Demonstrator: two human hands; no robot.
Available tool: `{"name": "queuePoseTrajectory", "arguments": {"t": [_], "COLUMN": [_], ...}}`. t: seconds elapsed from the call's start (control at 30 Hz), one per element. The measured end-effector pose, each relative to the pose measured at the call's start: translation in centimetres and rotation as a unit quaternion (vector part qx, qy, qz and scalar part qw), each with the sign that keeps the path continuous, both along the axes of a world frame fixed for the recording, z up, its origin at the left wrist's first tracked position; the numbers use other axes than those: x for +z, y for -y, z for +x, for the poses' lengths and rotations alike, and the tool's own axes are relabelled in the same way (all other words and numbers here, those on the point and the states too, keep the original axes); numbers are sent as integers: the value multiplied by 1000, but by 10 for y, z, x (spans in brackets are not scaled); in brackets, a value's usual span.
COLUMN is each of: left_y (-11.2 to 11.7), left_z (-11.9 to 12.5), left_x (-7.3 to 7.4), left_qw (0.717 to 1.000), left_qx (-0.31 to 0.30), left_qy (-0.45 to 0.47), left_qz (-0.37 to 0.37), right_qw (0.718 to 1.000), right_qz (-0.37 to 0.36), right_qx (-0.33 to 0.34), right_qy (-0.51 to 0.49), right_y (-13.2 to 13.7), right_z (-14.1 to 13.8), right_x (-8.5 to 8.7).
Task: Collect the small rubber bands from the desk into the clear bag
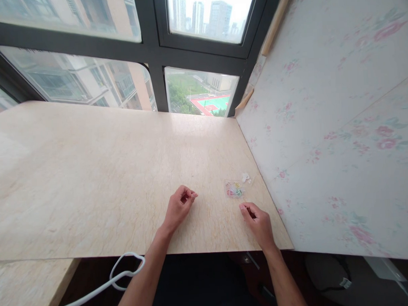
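Both hands rest over the pale marble sill (117,175), apart from each other. My left hand (179,204) is closed, thumb and index fingertip pinched together; anything between them is too small to name. My right hand (257,219) is also closed in a pinch, just below and right of a small clear plastic box (234,188). Whatever that pinch may hold is hidden. Inside the box, small coloured loops in pink, yellow and green sit in separate compartments. Beside its upper right corner lie small white pieces (246,177), whose kind I cannot make out.
A floral-papered wall (331,134) rises along the right edge of the sill. Dark window frames (159,82) stand at the back. A white cable (91,293) loops up near my left forearm at the front edge. A second stone ledge (23,282) lies at lower left.
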State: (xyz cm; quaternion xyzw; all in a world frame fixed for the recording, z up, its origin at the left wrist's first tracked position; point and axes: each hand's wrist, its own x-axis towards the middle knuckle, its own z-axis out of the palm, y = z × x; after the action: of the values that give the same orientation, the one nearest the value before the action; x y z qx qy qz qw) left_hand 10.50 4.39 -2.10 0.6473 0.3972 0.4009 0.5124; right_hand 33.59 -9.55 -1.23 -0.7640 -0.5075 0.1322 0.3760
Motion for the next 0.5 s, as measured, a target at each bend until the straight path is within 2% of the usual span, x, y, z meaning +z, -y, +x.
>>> {"name": "queuePoseTrajectory", "arguments": {"t": [0.27,0.5], "left_y": [-1,0], "left_z": [-2,-2], "left_x": [-4,-5], "left_qw": [998,998], "left_qx": [-5,-2], "left_qy": [-40,-35], "left_qz": [44,52], "right_qw": [1000,1000], "right_qz": [6,4], "right_qx": [1,-1], "right_qy": [19,20], "right_y": [0,0], "right_z": [-1,-1], "right_x": [3,2]}}
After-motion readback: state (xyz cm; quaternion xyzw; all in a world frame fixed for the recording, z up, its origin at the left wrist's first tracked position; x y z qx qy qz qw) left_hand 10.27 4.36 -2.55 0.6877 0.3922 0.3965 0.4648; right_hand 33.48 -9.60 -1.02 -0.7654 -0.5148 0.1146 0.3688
